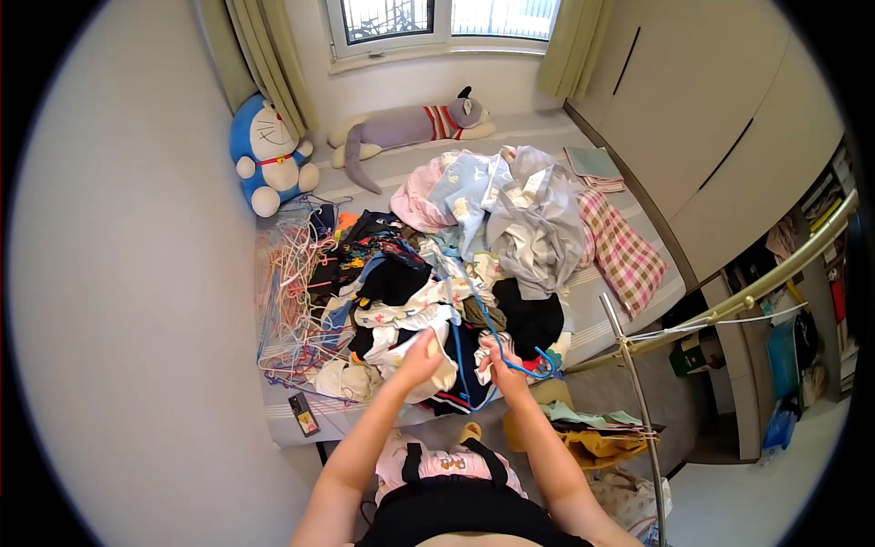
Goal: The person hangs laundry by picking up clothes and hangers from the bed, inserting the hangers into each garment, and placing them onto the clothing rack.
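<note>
My left hand (pixel 421 356) is closed on a white garment (pixel 444 372), which hangs over the front of the clothes heap. A blue clothes hanger (pixel 488 314) is gripped in my right hand (pixel 502 366). Its hook (pixel 550 364) points to the right, and its long arms reach away over the pile. Some white and dark patterned cloth (pixel 484 354) shows beside my right fingers; whether they hold it too, I cannot tell. Beneath both hands lies the heap of mixed clothes (pixel 401 281) on the bed (pixel 365 415).
A tangle of hangers (pixel 296 292) lies at the left, with a phone (pixel 303 415) near the bed's front edge. Bedding (pixel 538 228), a checked pillow (pixel 624 251) and plush toys (pixel 273 155) sit farther back. A metal rack pole (pixel 638 401) stands at the right.
</note>
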